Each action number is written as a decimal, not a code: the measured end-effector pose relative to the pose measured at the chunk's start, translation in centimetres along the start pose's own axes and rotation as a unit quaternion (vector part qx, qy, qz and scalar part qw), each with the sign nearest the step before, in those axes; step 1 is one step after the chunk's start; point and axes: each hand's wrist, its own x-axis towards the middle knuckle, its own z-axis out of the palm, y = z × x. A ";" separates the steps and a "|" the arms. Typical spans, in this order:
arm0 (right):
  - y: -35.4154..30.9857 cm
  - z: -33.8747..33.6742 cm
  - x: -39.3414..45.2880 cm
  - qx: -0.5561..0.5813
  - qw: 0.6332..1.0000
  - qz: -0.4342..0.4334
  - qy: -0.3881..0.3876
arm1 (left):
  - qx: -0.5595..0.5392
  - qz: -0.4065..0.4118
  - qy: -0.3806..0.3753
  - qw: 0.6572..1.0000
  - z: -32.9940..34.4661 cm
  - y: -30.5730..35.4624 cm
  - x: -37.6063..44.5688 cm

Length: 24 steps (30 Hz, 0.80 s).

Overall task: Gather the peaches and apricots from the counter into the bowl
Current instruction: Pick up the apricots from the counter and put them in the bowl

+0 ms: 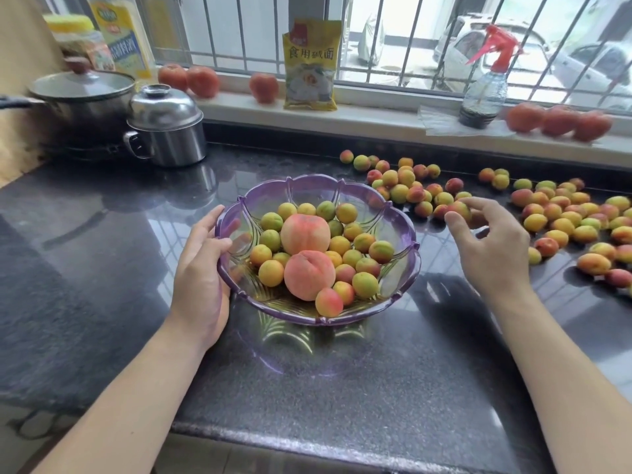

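Left grip [201, 268] clasps bowl [403, 258] rim | right grip [485, 241] spread, empty

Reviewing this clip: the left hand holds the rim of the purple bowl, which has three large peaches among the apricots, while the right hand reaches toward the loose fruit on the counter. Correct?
Not quite. The head view shows two large peaches in the purple bowl, not three. The rest holds: the left hand grips the rim, and the right hand reaches toward the loose apricots on the counter.

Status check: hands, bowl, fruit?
Left hand grips bowl rim. Right hand open, reaching toward loose apricots. Two peaches already in. Path unobstructed.
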 end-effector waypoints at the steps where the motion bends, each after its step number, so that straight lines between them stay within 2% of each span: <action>1: -0.1 0.0 -0.1 0.004 1.000 -0.003 -0.001 | 0.002 0.002 -0.002 1.000 0.0 0.1 -0.1; 8: -4.2 -1.2 -0.2 0.050 0.998 0.000 -0.041 | -0.011 0.013 -0.028 0.999 0.5 0.3 -0.6; 13: -11.5 -2.8 -0.8 0.127 0.963 -0.023 -0.238 | -0.025 0.016 -0.041 0.999 0.0 0.5 -1.0; 16: -14.1 -3.1 -1.9 0.085 0.939 -0.032 -0.331 | -0.032 0.023 -0.016 0.999 -0.2 0.4 -0.9; 20: -14.8 -3.6 -3.2 -0.020 0.919 -0.029 -0.392 | -0.028 0.019 0.015 0.999 -0.4 0.2 -0.6; 24: -15.1 -3.5 -3.4 -0.119 0.882 -0.040 -0.454 | -0.028 0.015 0.031 0.999 -0.5 0.1 -0.3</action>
